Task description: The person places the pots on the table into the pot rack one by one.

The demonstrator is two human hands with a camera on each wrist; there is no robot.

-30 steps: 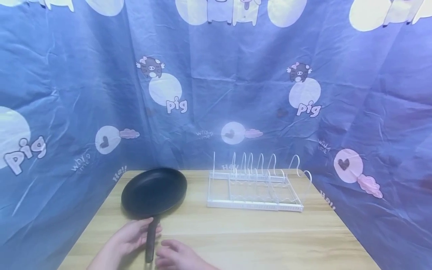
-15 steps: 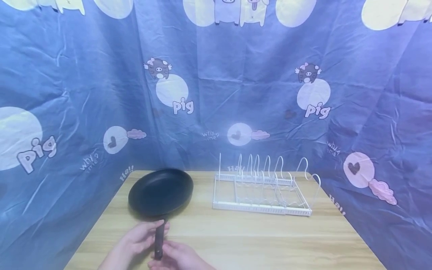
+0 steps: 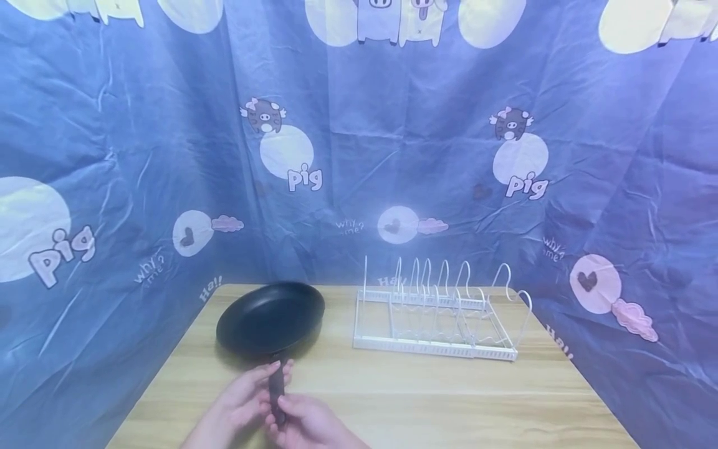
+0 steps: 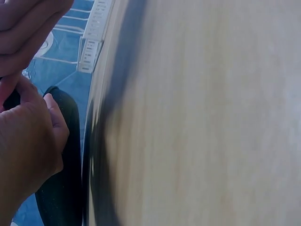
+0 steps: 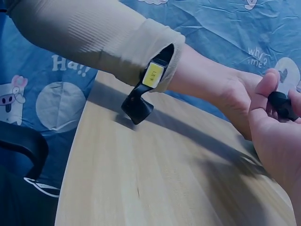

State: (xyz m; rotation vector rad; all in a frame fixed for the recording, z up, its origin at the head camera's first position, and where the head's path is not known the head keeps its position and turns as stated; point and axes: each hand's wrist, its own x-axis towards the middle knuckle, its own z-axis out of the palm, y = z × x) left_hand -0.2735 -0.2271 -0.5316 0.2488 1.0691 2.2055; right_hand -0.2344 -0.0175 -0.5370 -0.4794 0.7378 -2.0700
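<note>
A black frying pan point(image 3: 269, 321) is at the left of the table in the head view, its bowl tilted and its handle point(image 3: 276, 388) toward me. My left hand point(image 3: 242, 399) holds the handle close to the pan, thumb on top and fingertips showing on the far side. Closer to the handle's end, my right hand point(image 3: 308, 419) grips it with the thumb across the top. The right wrist view shows the dark handle end point(image 5: 282, 105) between the fingers. In the left wrist view, the pan's dark side point(image 4: 66, 165) appears beyond the left hand point(image 4: 30, 136).
A white wire rack point(image 3: 415, 347) with several upright loops stands on the right half of the wooden table point(image 3: 426, 405). Blue patterned cloth point(image 3: 359, 162) hangs behind and at both sides. A black wrist camera mount point(image 5: 137, 106) juts from the left sleeve.
My right hand came from beside the handle and took hold of its end. The pan has shifted slightly right and tilted more, with its handle angled further right. The rack stayed put.
</note>
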